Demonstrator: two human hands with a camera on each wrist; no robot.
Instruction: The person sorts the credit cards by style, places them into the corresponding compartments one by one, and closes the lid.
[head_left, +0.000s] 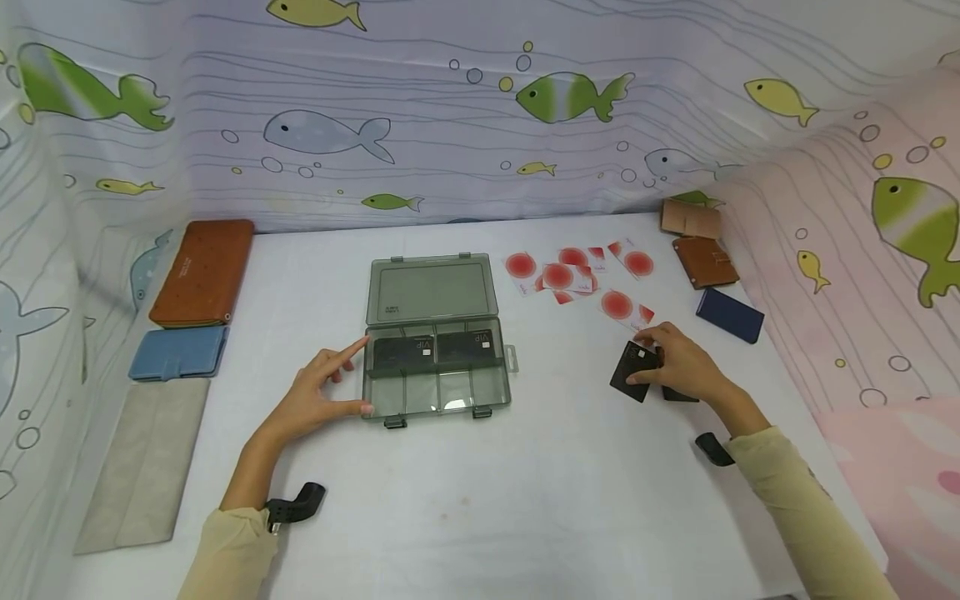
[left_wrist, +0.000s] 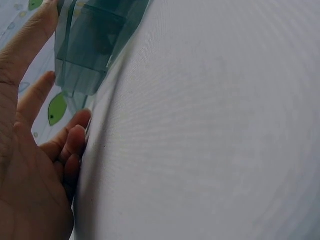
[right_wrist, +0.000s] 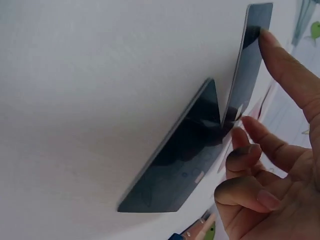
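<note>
In the head view my left hand touches the left side of a clear grey-green plastic box, thumb at its front corner and index finger near the hinge. Its lid is folded back. Black VIP cards lie in the two rear compartments. My right hand pinches a black card with thumb and index finger at opposite edges. Another black card lies on the table beside it, partly hidden under the hand in the head view. The left wrist view shows the left hand beside the box.
Red-and-white cards are scattered right of the box. At the right edge are a navy wallet, a brown wallet and a tan one. Along the left lie an orange-brown wallet, a blue wallet and a grey folded case.
</note>
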